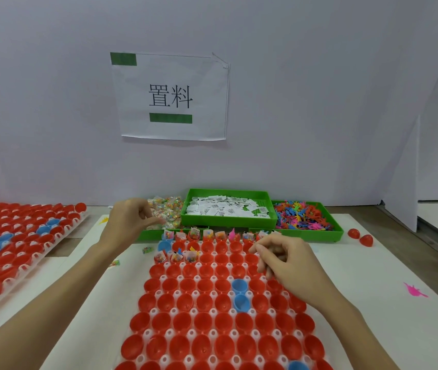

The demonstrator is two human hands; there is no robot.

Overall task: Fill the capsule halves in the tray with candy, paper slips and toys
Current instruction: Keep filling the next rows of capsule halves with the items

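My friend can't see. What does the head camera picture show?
Two hands work over a white tray of red and blue capsule halves; only the far rows are filled. The left hand reaches the candy packets; the right hand hovers, fingers curled. Green bins behind hold paper slips and toys.

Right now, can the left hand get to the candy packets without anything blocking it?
Probably yes. The left hand is at the near edge of the candy packets, its fingers curled toward the pile. Nothing stands between them; the green tray of paper slips lies beside.
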